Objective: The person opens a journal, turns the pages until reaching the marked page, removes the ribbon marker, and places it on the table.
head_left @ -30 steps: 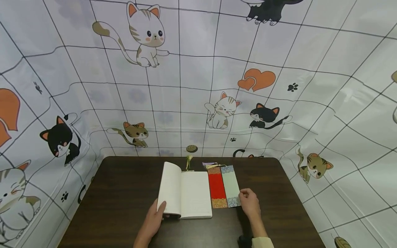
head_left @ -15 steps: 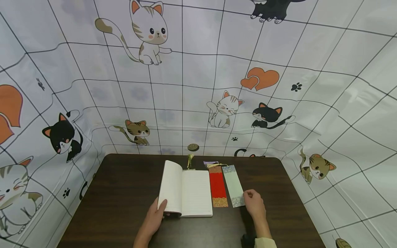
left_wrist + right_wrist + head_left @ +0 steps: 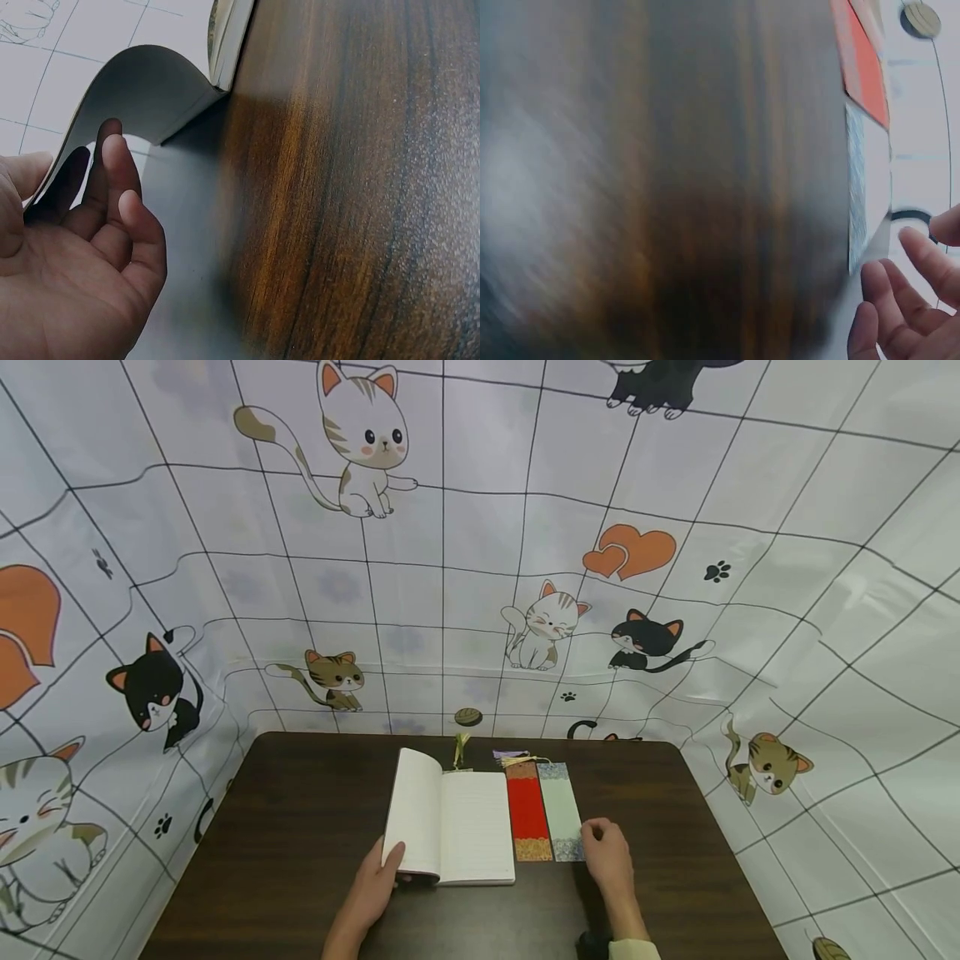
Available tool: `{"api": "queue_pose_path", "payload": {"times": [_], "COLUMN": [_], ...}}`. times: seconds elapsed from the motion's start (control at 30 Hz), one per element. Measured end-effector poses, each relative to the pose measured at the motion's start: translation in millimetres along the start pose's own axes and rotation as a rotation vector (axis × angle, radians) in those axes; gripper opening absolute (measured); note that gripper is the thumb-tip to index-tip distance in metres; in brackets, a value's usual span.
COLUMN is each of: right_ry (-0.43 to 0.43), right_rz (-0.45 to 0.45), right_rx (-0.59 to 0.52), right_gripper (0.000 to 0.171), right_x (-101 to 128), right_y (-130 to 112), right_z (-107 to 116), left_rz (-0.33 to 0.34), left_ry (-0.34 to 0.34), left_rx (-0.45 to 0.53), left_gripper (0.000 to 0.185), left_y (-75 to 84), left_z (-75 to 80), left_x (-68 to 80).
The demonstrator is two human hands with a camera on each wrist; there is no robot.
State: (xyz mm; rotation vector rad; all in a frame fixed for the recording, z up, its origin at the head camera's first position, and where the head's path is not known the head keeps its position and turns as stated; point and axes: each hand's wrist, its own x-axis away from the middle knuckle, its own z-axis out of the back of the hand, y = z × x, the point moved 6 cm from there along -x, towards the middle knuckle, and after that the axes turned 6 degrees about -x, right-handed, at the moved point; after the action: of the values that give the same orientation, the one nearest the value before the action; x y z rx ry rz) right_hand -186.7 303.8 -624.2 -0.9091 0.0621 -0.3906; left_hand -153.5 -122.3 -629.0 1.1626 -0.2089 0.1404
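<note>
An open notebook (image 3: 477, 827) with white, faintly lined pages lies mid-table. My left hand (image 3: 372, 885) holds its raised left side at the lower edge, thumb over the page and fingers behind. In the left wrist view the cover (image 3: 146, 90) bows up between thumb and fingers. To the right lie a red bookmark (image 3: 528, 810) with gold ends and a pale green bookmark (image 3: 562, 810) with blue-grey patterned ends, side by side. My right hand (image 3: 609, 860) is at the green one's lower right corner; in the right wrist view its loosely bent fingers (image 3: 877, 283) are beside that corner.
Yellow and lilac tassels (image 3: 517, 760) lie at the bookmarks' top ends. A green tassel (image 3: 460, 750) sticks out from behind the notebook's top edge. The dark wooden table (image 3: 300, 810) is surrounded by a white cat-print sheet (image 3: 480, 560).
The green bookmark's lower end swung right, away from the red one, then came back left beside it, my right hand moving along with it. My left hand keeps its hold on the notebook.
</note>
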Motion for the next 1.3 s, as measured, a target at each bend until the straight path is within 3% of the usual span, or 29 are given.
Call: {"api": "queue_pose_path", "payload": {"times": [0.3, 0.47, 0.7, 0.8, 0.93, 1.0, 1.17, 1.3], "right_ry": [0.009, 0.009, -0.075, -0.088, -0.057, -0.09, -0.304, -0.432], "right_rz": [0.162, 0.256, 0.373, 0.513, 0.673, 0.678, 0.618, 0.646], "right_rx": [-0.085, -0.101, -0.097, -0.011, 0.175, 0.245, 0.384, 0.5], "right_gripper": [0.023, 0.014, 0.007, 0.006, 0.019, 0.03, 0.057, 0.07], "right_x": [14.2, 24.5, 49.5, 62.4, 74.4, 76.6, 83.6, 91.2], "right_y": [-24.4, -36.1, -62.5, -79.3, -95.3, -98.1, -99.0, -103.3], "right_z": [-28.9, -49.8, -87.6, -101.3, -115.4, -122.0, -134.8, -138.6], "left_rz": [0.018, -0.007, -0.013, -0.027, -0.033, -0.032, -0.023, -0.028], "left_ry": [-0.003, 0.0, 0.003, 0.001, -0.002, -0.006, -0.006, -0.006], "left_rx": [-0.009, -0.003, 0.015, 0.029, 0.044, 0.045, 0.042, 0.036], "left_gripper": [0.065, 0.063, 0.06, 0.058, 0.057, 0.057, 0.055, 0.053], "left_y": [1.5, 1.6, 2.4, 4.7, 6.6, 6.3, 4.1, 3.9], "left_z": [-1.1, -1.8, -2.0, -0.8, 0.0, -0.5, -1.7, -2.1], "left_x": [-0.3, 1.4, 1.8, 0.6, -1.1, -1.2, -0.5, -0.7]}}
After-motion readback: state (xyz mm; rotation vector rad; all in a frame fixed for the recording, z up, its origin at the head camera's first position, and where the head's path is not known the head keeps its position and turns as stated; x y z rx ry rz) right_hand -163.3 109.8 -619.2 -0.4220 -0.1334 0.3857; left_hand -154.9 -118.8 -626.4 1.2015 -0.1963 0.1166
